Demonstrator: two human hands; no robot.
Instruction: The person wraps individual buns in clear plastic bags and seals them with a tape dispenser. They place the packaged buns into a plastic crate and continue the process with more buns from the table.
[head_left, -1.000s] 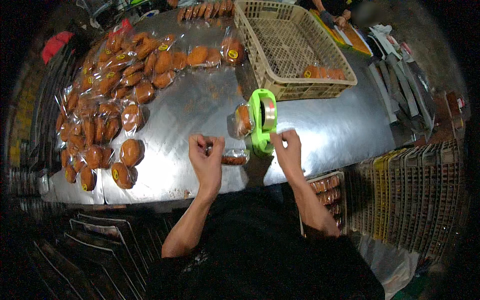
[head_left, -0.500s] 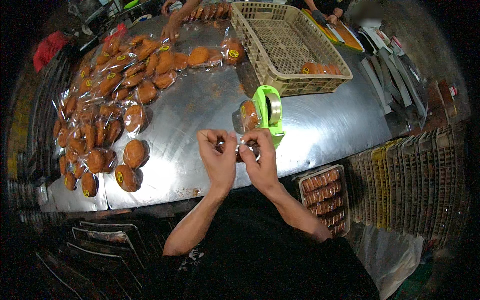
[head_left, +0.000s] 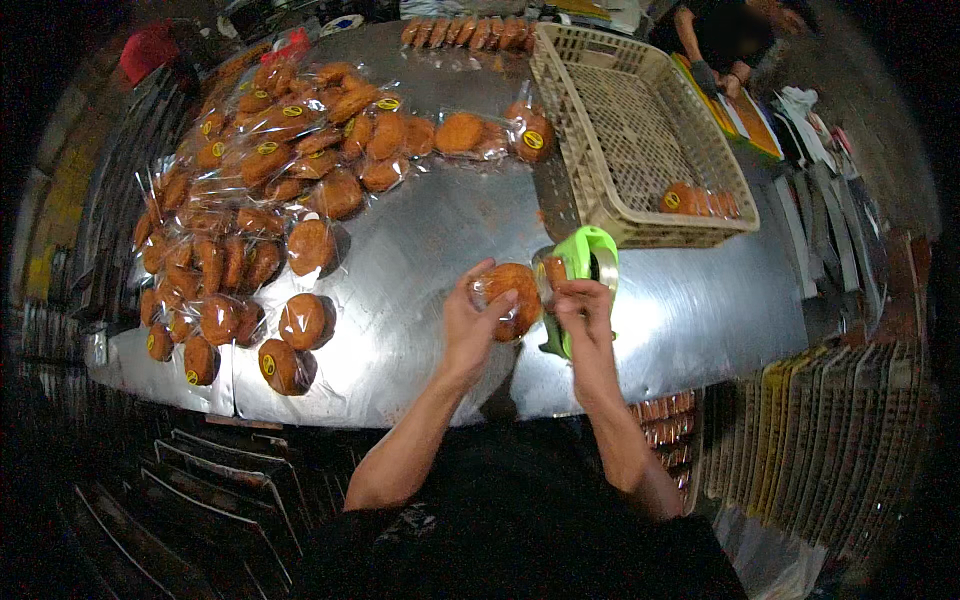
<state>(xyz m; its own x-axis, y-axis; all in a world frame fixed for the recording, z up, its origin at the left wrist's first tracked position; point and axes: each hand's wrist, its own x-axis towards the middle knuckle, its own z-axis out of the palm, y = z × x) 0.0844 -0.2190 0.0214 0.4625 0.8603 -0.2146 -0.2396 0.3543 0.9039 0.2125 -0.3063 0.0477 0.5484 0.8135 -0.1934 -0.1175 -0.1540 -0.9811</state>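
A round brown bun [head_left: 511,298] in a clear plastic bag is held up over the metal table by my left hand [head_left: 473,325], thumb across its face and fingers round its left side. Just to the right, my right hand [head_left: 586,318] has its fingertips pinched together in front of the green tape dispenser [head_left: 591,243]. What the pinch holds, if anything, is too small to make out. Another bagged bun [head_left: 551,271] shows partly behind the right fingers, against the dispenser. The dispenser's roll is partly covered by that hand.
Bagged buns [head_left: 240,220], many with yellow round stickers, heap at left on the metal table [head_left: 420,230]. A beige plastic crate [head_left: 655,235] at the far right contains a packed row. Another person's hands [head_left: 730,82] work beyond it. Stacked crates [head_left: 820,430] stand right of the table.
My hands have parted from a close pinch together. The left now shows the bun's face, while the right has moved to the dispenser. The view has shifted, so the table appears lower and further right.
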